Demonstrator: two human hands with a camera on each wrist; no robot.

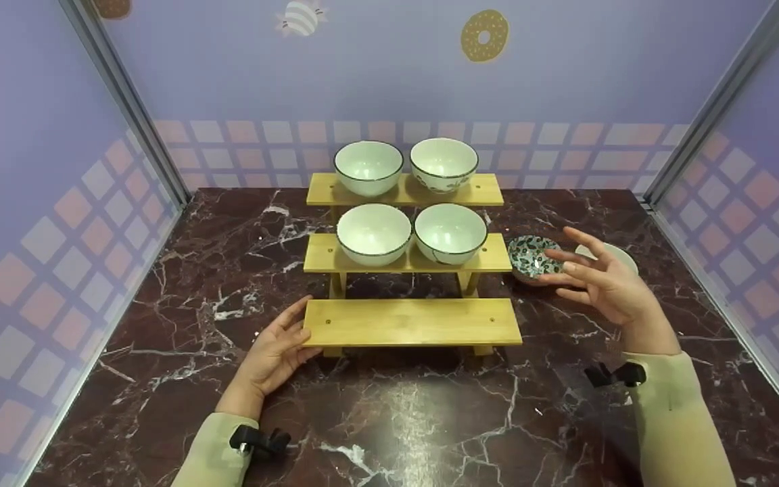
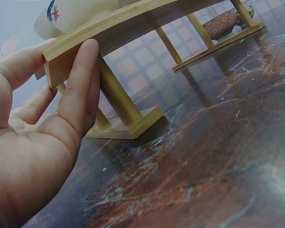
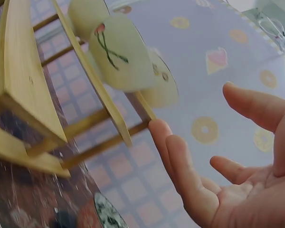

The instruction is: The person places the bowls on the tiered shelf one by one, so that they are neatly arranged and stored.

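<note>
A three-step wooden display rack (image 1: 413, 321) stands on the dark marbled table. My left hand (image 1: 278, 348) holds the left end of its lowest board, fingers and thumb around the board's end in the left wrist view (image 2: 42, 118). Two white bowls with dark rims, a left one (image 1: 369, 169) and a right one (image 1: 443, 166), sit on the top step. Another pair, a left bowl (image 1: 374, 233) and a right bowl (image 1: 450, 233), sits side by side on the middle step. My right hand (image 1: 609, 287), holding nothing, has its fingers spread beside a dark-patterned bowl (image 1: 528, 251).
A pale bowl (image 1: 623, 257) is partly hidden behind my right hand, to the right of the rack. Purple walls with a checked border (image 1: 247, 145) enclose the table (image 1: 416, 433) at the back and both sides.
</note>
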